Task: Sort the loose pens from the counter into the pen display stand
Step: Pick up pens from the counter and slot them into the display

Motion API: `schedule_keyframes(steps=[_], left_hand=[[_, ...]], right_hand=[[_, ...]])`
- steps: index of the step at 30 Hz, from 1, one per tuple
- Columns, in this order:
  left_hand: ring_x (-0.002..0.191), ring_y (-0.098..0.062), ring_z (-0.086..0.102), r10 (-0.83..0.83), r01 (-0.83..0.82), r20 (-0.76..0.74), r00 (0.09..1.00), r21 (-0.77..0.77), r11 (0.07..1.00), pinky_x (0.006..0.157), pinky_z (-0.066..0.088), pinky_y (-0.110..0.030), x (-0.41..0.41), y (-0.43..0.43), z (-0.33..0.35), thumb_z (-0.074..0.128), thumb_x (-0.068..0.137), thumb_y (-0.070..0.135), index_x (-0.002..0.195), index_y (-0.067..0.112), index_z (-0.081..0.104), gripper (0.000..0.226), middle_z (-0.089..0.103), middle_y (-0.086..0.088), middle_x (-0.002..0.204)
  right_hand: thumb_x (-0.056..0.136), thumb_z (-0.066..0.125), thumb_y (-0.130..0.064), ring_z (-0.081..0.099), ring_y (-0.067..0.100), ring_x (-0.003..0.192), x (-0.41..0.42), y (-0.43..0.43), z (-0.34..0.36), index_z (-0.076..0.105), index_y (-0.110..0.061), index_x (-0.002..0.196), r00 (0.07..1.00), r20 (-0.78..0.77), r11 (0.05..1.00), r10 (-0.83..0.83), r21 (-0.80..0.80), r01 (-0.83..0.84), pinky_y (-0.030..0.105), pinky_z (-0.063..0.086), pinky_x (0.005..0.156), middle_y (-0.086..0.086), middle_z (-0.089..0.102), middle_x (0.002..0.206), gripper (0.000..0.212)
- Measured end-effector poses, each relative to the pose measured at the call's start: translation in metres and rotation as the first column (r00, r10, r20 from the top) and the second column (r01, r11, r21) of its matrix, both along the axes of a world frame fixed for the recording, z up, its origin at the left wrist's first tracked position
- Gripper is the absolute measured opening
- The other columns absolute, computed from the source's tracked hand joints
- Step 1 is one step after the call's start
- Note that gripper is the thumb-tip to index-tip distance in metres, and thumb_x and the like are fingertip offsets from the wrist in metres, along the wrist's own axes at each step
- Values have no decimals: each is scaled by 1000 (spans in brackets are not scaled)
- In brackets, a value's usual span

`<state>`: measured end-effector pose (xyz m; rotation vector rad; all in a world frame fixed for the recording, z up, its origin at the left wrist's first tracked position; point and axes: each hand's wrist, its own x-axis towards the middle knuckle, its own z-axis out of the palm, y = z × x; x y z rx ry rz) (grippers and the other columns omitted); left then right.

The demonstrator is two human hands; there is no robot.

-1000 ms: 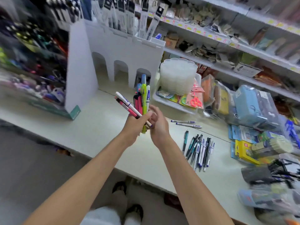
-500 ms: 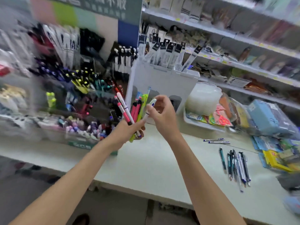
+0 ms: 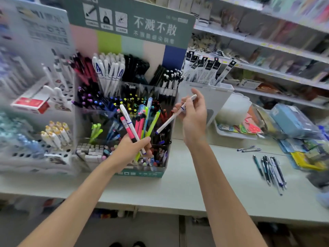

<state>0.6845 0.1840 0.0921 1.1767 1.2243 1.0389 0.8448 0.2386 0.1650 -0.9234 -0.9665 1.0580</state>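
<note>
Right hand (image 3: 193, 118): fingers pinched white pen (image 3: 169, 121), axis diagonal, tip lower left. Left hand (image 3: 130, 149): fingers gripped pen bundle (image 3: 140, 122) before pen display stand (image 3: 124, 90). Open bench (image 3: 192, 184) ran right to loose pens (image 3: 271, 170).

1. I see the pen display stand (image 3: 131, 47) on the counter (image 3: 178, 189), toward its left.
2. The left hand (image 3: 130, 148) holds a bundle of pens (image 3: 138, 122) before the stand.
3. The right hand (image 3: 194, 114), beside it, holds one pen (image 3: 167, 122).
4. Loose pens (image 3: 270, 169) lie on the counter, far right.
</note>
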Motion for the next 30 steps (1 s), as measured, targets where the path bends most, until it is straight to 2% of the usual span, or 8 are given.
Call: schedule_keyframes(steps=[2,3,6,9,14,18,25,30], left_hand=[[64,-17,66,-4,4,-77,997,-2,1000,65,50,-15,-10,-3,-1,60,97,20,94,-3,59,23,66,-12,68],[61,-15,65,-9,9,-102,995,-2,1000,68,51,-21,-14,-3,-2,62,95,22,96,5,58,18,65,-10,68],[59,-11,62,-28,34,-147,989,39,999,71,52,-33,-22,2,-3,66,93,26,104,22,58,14,64,1,68],[59,-2,61,-98,110,-182,978,57,992,72,51,-28,-28,1,-1,65,93,27,121,24,58,30,64,9,68],[57,-15,45,-77,77,78,994,2,997,54,44,-27,-45,-3,-3,56,98,19,104,3,55,17,46,-1,65],[54,-13,46,73,-70,127,989,-23,997,53,46,-28,-56,1,-7,56,98,20,101,6,61,15,48,-2,66],[48,-11,52,116,-117,-37,993,-1,993,58,48,-22,-75,12,-22,59,97,21,114,1,58,26,54,-3,61],[53,-11,53,72,-73,-41,997,-38,997,58,53,-27,-72,11,-28,61,96,21,104,9,60,15,56,-8,70]], right_hand=[[102,44,-5,44,6,59,-9,2,7,47,-15,124,997,38,997,74,-15,-73,20,39,57,-1,53,78,25],[100,50,-9,43,3,60,-16,0,9,49,-18,123,976,175,992,129,-7,-129,19,37,59,-5,53,76,25],[91,67,-25,49,-1,66,-43,-10,2,59,-23,123,732,627,948,266,-32,-318,21,42,73,-9,51,73,33],[89,70,-28,50,7,63,-64,-14,-3,62,-23,117,580,769,935,268,-64,-347,34,46,64,0,53,73,29],[93,57,-12,45,8,68,-72,-11,-6,48,-15,97,835,512,979,201,-84,-184,27,39,69,-8,51,76,11],[95,46,-4,46,14,74,-64,-7,-16,40,-17,97,980,201,991,2,-134,26,26,40,71,9,51,88,15],[99,41,0,58,15,74,-48,-4,-48,41,-17,93,966,-82,945,-245,-242,219,25,51,81,3,57,77,19],[99,43,-6,55,10,83,-65,-6,-81,39,-21,95,950,88,915,-300,-255,313,19,40,77,12,59,91,16]])
